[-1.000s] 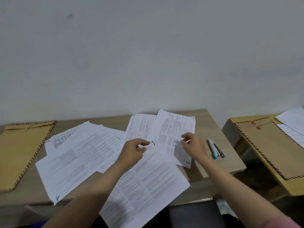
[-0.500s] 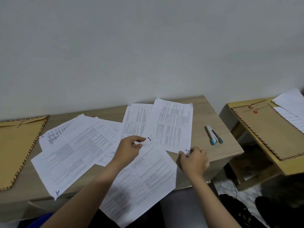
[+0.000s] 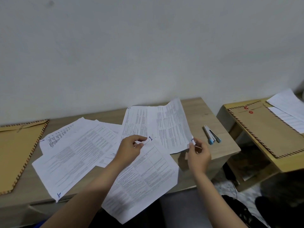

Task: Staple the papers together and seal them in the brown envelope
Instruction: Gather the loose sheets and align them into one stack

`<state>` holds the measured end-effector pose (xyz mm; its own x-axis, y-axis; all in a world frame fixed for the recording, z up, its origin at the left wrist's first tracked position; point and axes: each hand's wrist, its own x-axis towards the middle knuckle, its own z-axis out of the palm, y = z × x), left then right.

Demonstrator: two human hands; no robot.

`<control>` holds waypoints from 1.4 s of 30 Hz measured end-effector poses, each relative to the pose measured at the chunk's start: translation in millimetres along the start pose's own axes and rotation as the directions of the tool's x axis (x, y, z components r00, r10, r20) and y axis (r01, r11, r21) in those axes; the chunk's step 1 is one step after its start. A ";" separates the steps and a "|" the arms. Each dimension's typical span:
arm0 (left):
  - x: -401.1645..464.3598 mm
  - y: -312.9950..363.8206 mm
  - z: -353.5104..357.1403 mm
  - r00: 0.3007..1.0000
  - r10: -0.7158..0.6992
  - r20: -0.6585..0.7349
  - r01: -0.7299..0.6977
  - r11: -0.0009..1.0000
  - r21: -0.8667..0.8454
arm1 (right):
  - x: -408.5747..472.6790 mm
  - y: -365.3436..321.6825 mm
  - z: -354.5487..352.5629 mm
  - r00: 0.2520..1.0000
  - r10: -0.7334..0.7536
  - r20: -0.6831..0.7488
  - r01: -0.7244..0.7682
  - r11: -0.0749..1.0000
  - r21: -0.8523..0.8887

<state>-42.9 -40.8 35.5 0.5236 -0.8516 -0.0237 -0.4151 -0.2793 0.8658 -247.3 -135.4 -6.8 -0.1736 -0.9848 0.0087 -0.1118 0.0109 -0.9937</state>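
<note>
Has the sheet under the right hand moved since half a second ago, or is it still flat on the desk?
Yes. The right hand has lifted the sheet's near corner off the desk; it now tilts up, while the stapler lies where it was.

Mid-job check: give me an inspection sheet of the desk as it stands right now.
Surface: wooden desk, mostly covered by loose sheets; a second low table stands to its right.
Job's things: printed papers spread out and overlapping, not stacked; stapler lying untouched near the desk's right edge; brown envelope flat at the far left.
Clutter: another brown envelope and white sheets on the low table.
Hands: left hand pinches the corner of the sheet marked 1; right hand lifts a corner of the sheet beside it.
Cables: a thin dark cable on the floor under the low table.
Surroundings: plain pale wall.
</note>
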 end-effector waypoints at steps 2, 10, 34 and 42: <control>1.5 6.0 1.2 0.999 0.033 -0.008 -0.033 0.999 0.005 | 9.3 -8.3 -3.6 0.998 -0.034 0.048 0.032 0.998 0.055; 18.2 59.8 -2.3 0.978 0.196 -0.065 -0.202 0.973 -0.111 | 60.3 -69.2 -10.3 0.939 -0.275 0.205 0.251 0.959 0.134; 47.9 125.8 2.9 0.746 0.640 -0.184 -0.639 0.766 0.068 | 68.0 -144.8 12.9 0.708 -0.470 0.527 0.310 0.877 0.367; 43.5 126.2 -3.1 0.726 0.646 -0.235 -0.658 0.752 0.032 | 68.6 -144.9 17.2 0.771 -0.434 0.467 0.287 0.890 0.354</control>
<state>-70.2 -111.7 145.2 0.2873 -0.6947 0.6594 -0.6808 0.3361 0.6508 -226.2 -207.6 135.9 0.3715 -0.8447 0.3853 0.1967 -0.3340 -0.9218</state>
